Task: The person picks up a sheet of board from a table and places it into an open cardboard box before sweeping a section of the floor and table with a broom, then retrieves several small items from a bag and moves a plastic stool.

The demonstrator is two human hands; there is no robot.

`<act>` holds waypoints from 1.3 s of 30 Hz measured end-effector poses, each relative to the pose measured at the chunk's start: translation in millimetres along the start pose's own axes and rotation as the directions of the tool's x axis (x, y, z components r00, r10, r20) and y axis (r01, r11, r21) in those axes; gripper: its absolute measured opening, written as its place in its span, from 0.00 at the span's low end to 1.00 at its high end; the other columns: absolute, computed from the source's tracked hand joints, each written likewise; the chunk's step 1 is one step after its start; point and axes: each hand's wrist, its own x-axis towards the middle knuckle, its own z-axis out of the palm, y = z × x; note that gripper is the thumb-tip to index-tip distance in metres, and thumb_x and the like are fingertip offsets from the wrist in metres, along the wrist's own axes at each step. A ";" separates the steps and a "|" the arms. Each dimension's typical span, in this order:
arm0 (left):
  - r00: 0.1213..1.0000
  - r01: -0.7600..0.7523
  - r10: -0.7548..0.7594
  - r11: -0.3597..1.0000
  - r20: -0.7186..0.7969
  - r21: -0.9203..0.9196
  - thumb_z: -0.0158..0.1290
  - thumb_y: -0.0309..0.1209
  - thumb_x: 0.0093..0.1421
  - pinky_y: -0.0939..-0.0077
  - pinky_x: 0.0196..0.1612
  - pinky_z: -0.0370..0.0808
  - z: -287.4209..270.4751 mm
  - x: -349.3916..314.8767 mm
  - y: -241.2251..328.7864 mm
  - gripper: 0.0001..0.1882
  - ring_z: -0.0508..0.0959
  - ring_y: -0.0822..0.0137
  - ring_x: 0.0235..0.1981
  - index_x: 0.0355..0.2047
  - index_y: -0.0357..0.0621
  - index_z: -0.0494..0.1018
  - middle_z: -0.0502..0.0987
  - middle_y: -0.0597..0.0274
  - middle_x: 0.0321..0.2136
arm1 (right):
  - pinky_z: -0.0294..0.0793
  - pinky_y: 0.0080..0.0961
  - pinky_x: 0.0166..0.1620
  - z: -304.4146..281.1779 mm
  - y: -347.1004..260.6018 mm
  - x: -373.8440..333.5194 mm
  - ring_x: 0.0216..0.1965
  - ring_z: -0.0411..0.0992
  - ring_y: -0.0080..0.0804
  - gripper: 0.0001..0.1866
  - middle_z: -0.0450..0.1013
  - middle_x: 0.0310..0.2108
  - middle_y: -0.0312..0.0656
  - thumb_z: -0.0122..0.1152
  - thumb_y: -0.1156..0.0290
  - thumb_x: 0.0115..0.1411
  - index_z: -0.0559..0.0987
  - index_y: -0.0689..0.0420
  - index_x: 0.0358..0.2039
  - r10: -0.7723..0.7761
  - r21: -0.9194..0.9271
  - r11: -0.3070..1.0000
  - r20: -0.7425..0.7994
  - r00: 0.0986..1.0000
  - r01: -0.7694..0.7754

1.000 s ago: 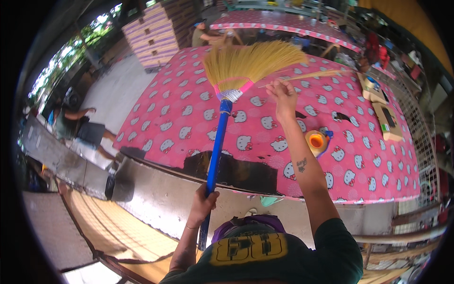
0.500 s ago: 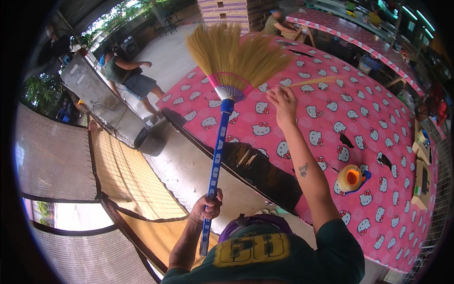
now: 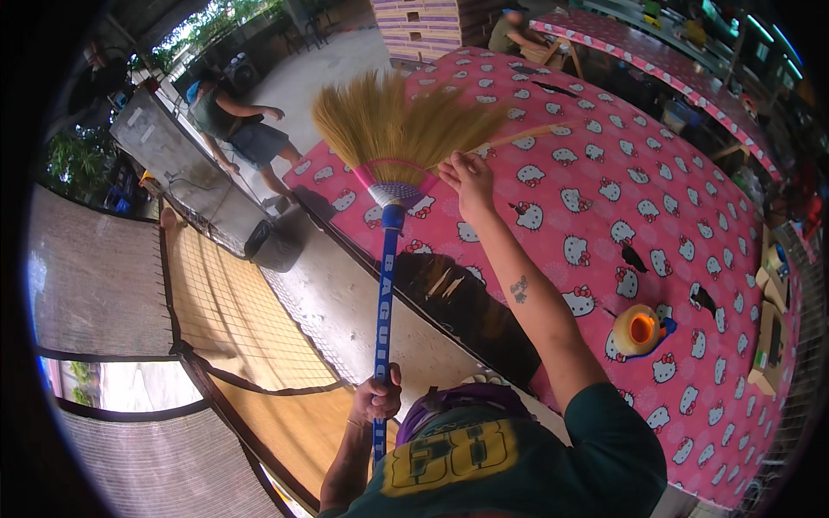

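Note:
My left hand [image 3: 377,397] is wrapped round the lower part of a blue broom handle [image 3: 387,293], holding the broom nearly upright. Its fan of tan straw [image 3: 367,121] spreads at the top, above pink edging and a whitish woven band [image 3: 395,192]. Beside the right edge of that band, my right hand [image 3: 471,183] is closed in a pinch. A thin wisp of straw [image 3: 527,135] runs out from its fingers toward the upper right; whether it is still joined to the broom, I cannot tell.
A large table with a torn pink cartoon-cat cover [image 3: 574,203] lies ahead and right. On it stand a tape roll [image 3: 637,330] and cardboard pieces [image 3: 767,350]. A person [image 3: 246,129] stands far left; another [image 3: 515,39] sits behind the table. Netting panels [image 3: 233,302] hang at left.
The broom has shifted left and a little down in view. My right hand has moved left with it, closer to the woven band. The wisp of straw, blurred before, is now sharper.

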 end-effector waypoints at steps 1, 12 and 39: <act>1.000 -0.019 0.019 1.000 -0.010 0.006 0.47 0.20 0.55 0.84 0.07 0.59 0.1 -0.6 0.5 0.14 0.59 0.77 0.07 0.44 0.33 0.65 0.60 0.66 0.12 | 0.79 0.30 0.45 -0.3 3.8 -0.4 0.39 0.77 0.30 0.12 0.74 0.37 0.39 0.61 0.66 0.64 0.72 0.58 0.42 0.016 -0.002 1.000 -0.002 1.000 -0.016; 0.693 -0.032 0.529 0.702 -0.490 0.712 0.48 0.21 0.56 0.83 0.10 0.53 39.1 4.4 -0.5 0.07 0.58 0.79 0.08 0.36 0.41 0.69 0.59 0.70 0.12 | 0.80 0.29 0.44 12.8 16.5 -2.0 0.38 0.77 0.30 0.09 0.74 0.36 0.37 0.62 0.67 0.63 0.73 0.56 0.39 0.049 0.033 0.998 0.053 0.997 -0.050; 0.325 0.183 0.937 0.068 -0.126 0.981 0.52 0.28 0.60 0.80 0.18 0.64 46.4 -19.2 -2.0 0.10 0.67 0.76 0.14 0.39 0.33 0.72 0.68 0.68 0.16 | 0.78 0.24 0.40 111.9 -12.3 -4.9 0.35 0.76 0.26 0.10 0.76 0.36 0.38 0.61 0.65 0.64 0.74 0.57 0.41 -0.103 0.063 0.994 0.206 0.973 0.092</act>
